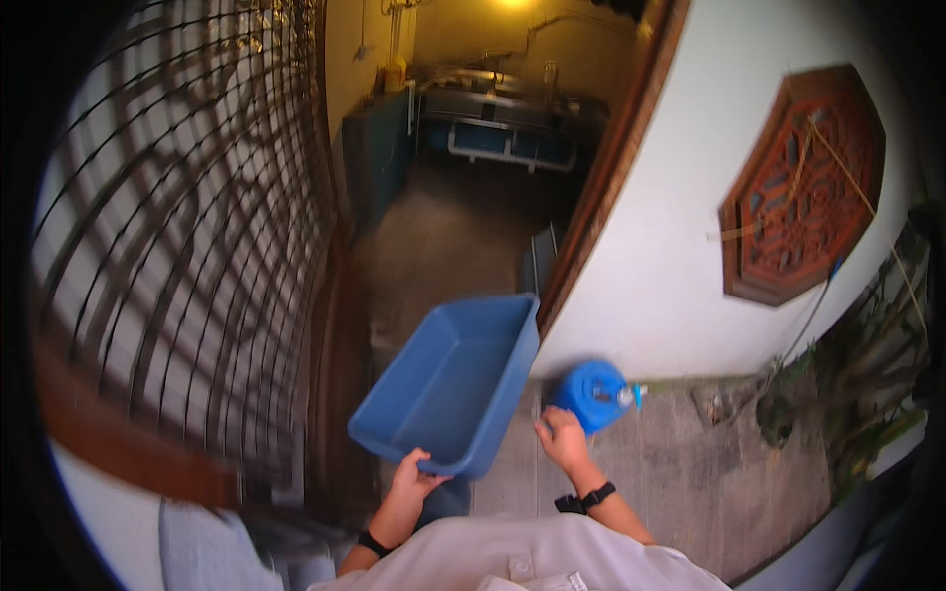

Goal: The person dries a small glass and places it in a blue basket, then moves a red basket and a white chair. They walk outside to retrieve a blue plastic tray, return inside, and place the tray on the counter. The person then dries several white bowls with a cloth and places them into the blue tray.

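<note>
A deep blue rectangular plastic tub [451,391] is held out in front of me, tilted, with nothing visible inside. My left hand [412,476] grips its near rim, thumb over the edge and fingers beneath. To the tub's right, my right hand [563,437] is held apart from it, fingers bent and nothing seen in them. Just beyond that hand, a blue plastic jug [591,391] with a light-coloured spout or cap stands on the paving against the wall. Whether the right hand touches the jug I cannot tell.
A doorway with a brown wooden frame [617,185] opens ahead onto a dim room with a metal counter [480,103]. Lattice metalwork [199,244] runs along the left. A white wall [650,295] bears a carved octagonal wooden panel [805,185]; plants [850,414] grow at right.
</note>
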`<action>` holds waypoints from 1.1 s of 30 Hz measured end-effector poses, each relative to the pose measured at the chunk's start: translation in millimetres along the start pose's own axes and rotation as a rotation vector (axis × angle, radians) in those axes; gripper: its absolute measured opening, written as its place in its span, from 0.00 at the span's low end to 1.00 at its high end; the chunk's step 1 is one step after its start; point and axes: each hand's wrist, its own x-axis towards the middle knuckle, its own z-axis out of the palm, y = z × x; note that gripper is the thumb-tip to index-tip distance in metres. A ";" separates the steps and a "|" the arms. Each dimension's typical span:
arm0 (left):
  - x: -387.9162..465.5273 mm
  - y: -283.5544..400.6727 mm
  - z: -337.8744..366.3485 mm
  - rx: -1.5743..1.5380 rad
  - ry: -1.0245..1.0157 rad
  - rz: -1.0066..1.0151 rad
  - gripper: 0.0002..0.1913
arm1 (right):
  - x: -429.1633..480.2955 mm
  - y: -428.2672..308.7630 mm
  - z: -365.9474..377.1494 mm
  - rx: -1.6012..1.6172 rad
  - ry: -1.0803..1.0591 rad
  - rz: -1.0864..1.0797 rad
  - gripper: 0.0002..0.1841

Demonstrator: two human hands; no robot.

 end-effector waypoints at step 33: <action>516.7 489.8 612.1 0.202 0.082 0.075 0.15 | 933.7 201.7 133.0 0.405 -0.240 0.544 0.28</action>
